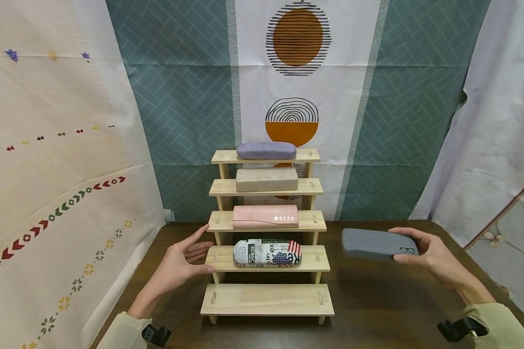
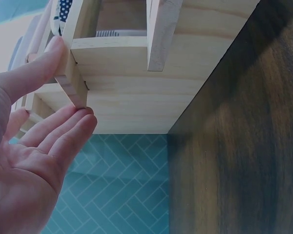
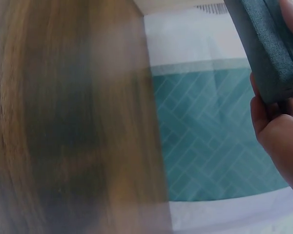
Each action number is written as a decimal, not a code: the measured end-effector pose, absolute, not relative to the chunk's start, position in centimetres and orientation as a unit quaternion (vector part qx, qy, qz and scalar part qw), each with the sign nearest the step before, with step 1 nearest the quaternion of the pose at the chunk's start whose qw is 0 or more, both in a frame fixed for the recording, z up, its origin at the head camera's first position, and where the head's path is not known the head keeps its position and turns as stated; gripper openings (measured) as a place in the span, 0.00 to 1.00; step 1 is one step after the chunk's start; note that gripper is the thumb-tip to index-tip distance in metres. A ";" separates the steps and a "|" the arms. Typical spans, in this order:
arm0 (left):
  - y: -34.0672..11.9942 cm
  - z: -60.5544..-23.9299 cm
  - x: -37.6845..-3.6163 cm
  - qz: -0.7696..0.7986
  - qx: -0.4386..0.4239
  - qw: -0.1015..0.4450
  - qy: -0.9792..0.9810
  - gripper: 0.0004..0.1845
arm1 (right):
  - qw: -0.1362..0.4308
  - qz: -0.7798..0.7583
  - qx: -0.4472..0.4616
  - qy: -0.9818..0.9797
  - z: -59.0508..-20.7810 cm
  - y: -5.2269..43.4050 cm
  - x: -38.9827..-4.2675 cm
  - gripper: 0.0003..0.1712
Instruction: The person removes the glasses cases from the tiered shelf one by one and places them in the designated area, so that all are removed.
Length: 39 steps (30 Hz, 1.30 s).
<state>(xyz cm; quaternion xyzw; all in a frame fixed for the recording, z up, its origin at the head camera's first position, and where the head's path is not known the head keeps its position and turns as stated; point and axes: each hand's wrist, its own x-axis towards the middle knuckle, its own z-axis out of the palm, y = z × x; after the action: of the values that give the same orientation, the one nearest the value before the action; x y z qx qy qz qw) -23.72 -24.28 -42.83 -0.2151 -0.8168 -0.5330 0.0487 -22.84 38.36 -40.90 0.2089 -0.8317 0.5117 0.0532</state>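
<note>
Grey glasses case (image 1: 377,244) is in the right hand (image 1: 432,254), fingers wrapped round one end, held above the table (image 1: 375,300) just right of the wooden step rack (image 1: 266,300). Four upper steps already have a case each; I'd say only the bottom step is left. Left hand (image 1: 179,264) is open, fingertips touching the rack's left side.

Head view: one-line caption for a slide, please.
Right hand holds a grey glasses case beside a wooden stepped rack; left hand steadies the rack.
</note>
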 end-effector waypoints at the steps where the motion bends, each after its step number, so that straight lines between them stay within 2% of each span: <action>1: -24.3 -42.8 -23.7 -0.534 -0.215 0.048 -0.816 0.56 | 0.051 0.511 0.206 -0.833 -41.0 38.5 -23.0 0.34; 19: -25.0 -42.9 -24.2 -0.559 -0.228 0.016 -0.797 0.57 | -0.017 0.552 0.169 -0.816 -44.6 40.5 -25.6 0.32; 30: -25.0 -42.9 -24.2 -0.569 -0.235 0.008 -0.788 0.57 | -0.046 0.542 0.114 -0.831 -46.3 41.2 -26.8 0.36; 39: -25.1 -43.0 -24.2 -0.567 -0.237 0.012 -0.789 0.58 | -0.044 0.489 0.096 -0.866 -47.4 41.2 -28.1 0.41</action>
<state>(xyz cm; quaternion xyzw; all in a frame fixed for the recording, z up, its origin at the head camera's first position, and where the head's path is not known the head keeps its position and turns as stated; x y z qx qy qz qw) -24.24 -25.07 -43.02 -0.2366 -0.7888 -0.5671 0.0119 -28.11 41.22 -47.35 0.0963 -0.8657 0.4893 -0.0436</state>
